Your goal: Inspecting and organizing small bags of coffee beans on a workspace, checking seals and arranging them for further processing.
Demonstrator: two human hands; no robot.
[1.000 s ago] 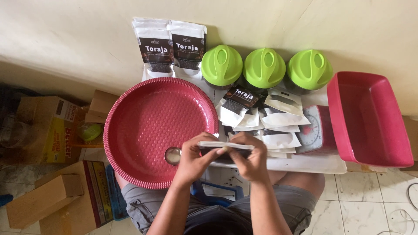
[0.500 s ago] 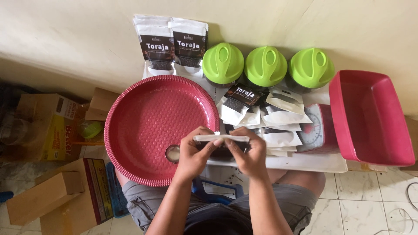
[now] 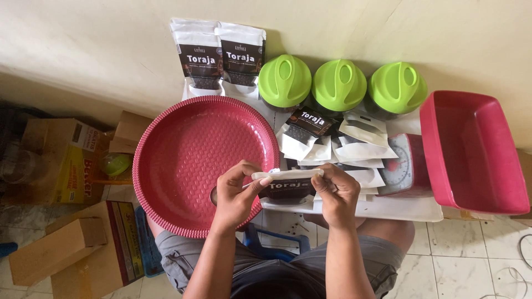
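From the head view, you held a small white pouch with a dark label [image 3: 288, 185] over the round red tray's [image 3: 194, 160] edge, left hand [image 3: 235, 194] and right hand [image 3: 335, 194] each pinched shut on its top edge; judged, sealing or opening it. Two matching pouches [image 3: 219, 55] leaned against the wall beside three green-lidded jars [image 3: 339, 86].
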